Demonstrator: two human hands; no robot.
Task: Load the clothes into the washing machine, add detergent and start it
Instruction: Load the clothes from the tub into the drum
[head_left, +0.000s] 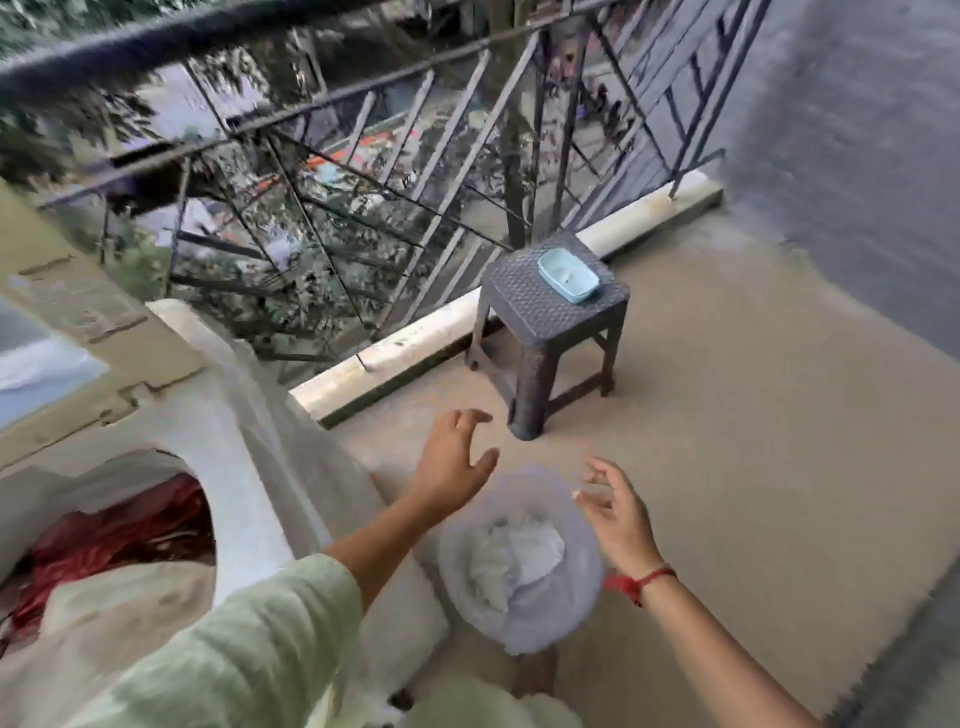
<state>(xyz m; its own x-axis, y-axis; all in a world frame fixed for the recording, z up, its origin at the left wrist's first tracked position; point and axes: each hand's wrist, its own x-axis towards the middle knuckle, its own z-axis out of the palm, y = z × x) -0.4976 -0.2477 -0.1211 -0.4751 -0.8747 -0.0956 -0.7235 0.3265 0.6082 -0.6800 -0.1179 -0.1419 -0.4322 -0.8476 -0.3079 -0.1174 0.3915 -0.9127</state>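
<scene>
1. Washing machine: white body, lower left of the frame. Its top opening is uncovered. Red clothes lie inside the opening. A pale cloth lies at the opening's lower edge; it is too blurred to say more.
2. Left sleeve: pale green, running from the bottom edge up toward the centre.
3. Left hand: centre of the frame, just right of the machine. My fingers are spread and slightly bent. The hand holds nothing and hangs above the floor, beyond the upper left rim of the basket.
4. Basket: round, lavender, on the floor at lower centre, beside the machine. White clothes are bundled inside it.
5. Right hand: at the basket's right rim. My fingers are loosely curled and grip nothing. Whether they touch the rim I cannot tell. A red thread circles the wrist.
6. Stool: dark plastic, above centre, standing by the railing. A light blue dish sits on its seat, toward the far corner.
</scene>
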